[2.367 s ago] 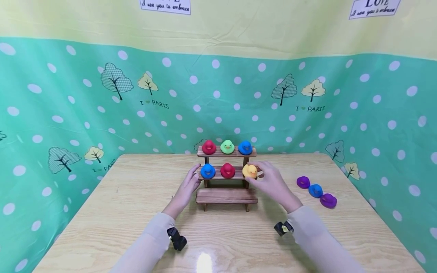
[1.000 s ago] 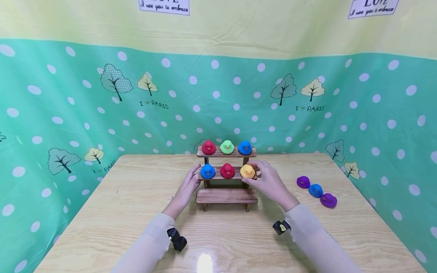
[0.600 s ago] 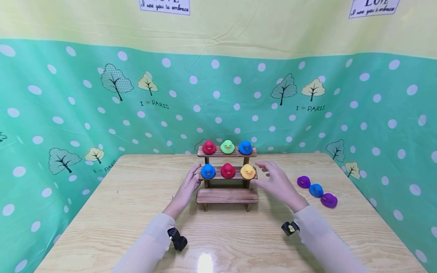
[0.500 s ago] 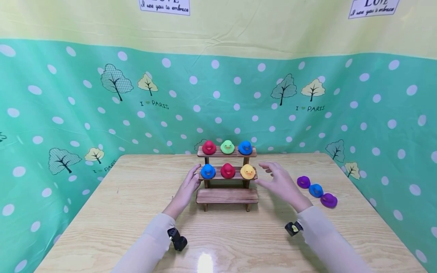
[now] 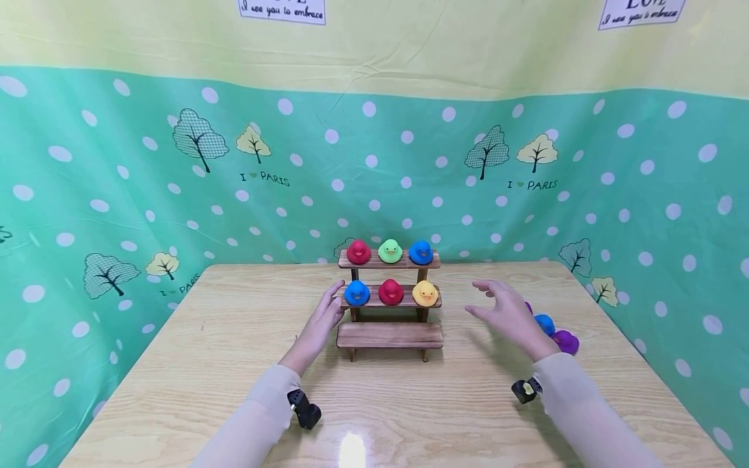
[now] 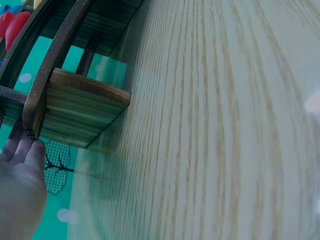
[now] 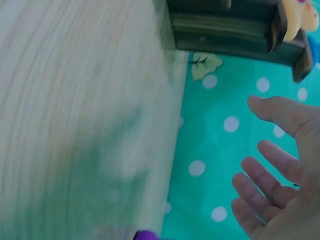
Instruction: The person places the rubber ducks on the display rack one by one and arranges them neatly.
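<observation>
A three-tier wooden stand point(image 5: 389, 335) holds rubber ducks on its upper two steps; the bottom step is bare. On the middle step sit a blue duck point(image 5: 357, 293), a red duck point(image 5: 391, 292) and a yellow duck point(image 5: 425, 294). The top step carries a red duck point(image 5: 359, 251), a green duck point(image 5: 390, 251) and a blue duck point(image 5: 420, 252). My left hand point(image 5: 318, 322) touches the stand's left side with straight fingers, its fingertips at the step's end in the left wrist view. My right hand point(image 5: 509, 315), fingers spread and holding nothing, is right of the stand.
At the right of the wooden table point(image 5: 246, 403) lie a purple duck point(image 5: 565, 342) and a blue duck point(image 5: 545, 324). Another purple duck point(image 5: 528, 307) is mostly hidden behind my right hand. A green dotted curtain point(image 5: 292, 214) surrounds the table's back and sides.
My right hand has let go of the yellow duck, which it had shifted slightly left on the middle step, and moved right toward the loose ducks. The left hand stays in place.
</observation>
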A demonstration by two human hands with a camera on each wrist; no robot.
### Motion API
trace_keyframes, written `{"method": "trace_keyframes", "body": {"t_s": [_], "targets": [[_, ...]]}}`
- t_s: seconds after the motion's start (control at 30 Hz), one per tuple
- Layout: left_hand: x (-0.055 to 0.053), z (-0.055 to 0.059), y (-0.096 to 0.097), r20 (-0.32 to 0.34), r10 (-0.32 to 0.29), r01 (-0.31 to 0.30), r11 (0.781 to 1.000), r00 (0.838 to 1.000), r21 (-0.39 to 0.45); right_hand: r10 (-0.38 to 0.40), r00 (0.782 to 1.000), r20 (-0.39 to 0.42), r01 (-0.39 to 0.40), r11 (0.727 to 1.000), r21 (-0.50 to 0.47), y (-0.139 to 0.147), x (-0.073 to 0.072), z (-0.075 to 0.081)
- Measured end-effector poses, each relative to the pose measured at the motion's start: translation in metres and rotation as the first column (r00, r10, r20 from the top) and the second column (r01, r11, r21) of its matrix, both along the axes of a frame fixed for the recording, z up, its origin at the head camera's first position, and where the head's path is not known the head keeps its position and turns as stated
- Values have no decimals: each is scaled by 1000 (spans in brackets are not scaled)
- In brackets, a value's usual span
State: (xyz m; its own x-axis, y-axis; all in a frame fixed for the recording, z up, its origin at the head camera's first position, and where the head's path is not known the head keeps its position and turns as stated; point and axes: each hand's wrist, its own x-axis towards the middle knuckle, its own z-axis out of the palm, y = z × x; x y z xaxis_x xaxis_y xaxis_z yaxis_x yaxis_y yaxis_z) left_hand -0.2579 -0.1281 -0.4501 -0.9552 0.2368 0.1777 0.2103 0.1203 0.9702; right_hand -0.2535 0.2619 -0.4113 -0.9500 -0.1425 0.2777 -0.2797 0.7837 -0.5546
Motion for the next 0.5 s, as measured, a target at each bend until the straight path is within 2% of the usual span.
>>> {"method": "trace_keyframes", "body": {"t_s": [0.5], "targets": [[2, 1, 0, 10, 18, -18, 1000, 1000, -11, -61, 997, 37, 61, 998, 15, 56, -5, -14]]}}
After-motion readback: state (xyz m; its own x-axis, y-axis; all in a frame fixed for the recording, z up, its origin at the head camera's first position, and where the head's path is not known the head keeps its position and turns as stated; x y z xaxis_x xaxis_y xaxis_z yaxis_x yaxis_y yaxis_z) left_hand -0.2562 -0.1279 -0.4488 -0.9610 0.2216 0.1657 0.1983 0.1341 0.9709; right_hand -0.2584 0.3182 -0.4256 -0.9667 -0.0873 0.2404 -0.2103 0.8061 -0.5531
